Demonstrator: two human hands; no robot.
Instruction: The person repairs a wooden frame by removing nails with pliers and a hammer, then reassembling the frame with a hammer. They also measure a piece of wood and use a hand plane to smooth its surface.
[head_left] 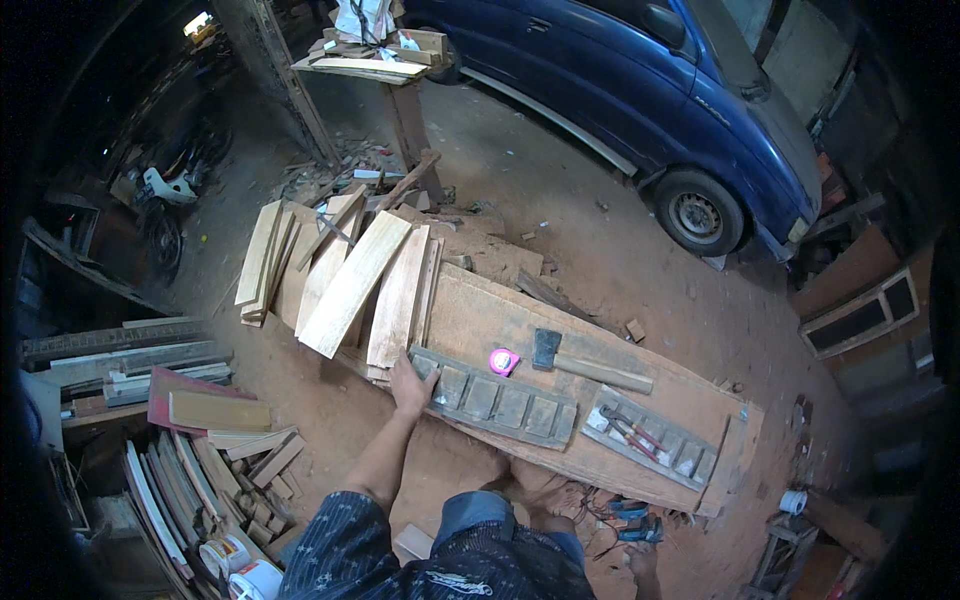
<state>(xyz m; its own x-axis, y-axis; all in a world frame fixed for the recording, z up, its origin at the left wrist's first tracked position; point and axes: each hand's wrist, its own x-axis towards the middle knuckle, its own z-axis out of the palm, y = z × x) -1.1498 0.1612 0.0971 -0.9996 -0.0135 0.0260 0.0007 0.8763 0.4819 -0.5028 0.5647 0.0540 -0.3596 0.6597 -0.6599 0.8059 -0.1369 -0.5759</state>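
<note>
My left hand grips the left end of a grey, weathered slatted panel lying on a long wooden work board. A pink tape measure and a wooden-handled hatchet lie behind it. To the right, pincers rest on a second slatted panel. Pale planks are piled on the board's left end. Low at the right, my right hand is at blue power tools with cords; whether its fingers hold one is unclear.
A blue van stands behind, near a post with stacked wood. A motorbike is at upper left. Timber offcuts and white buckets crowd the lower left. Wooden panels lean at right.
</note>
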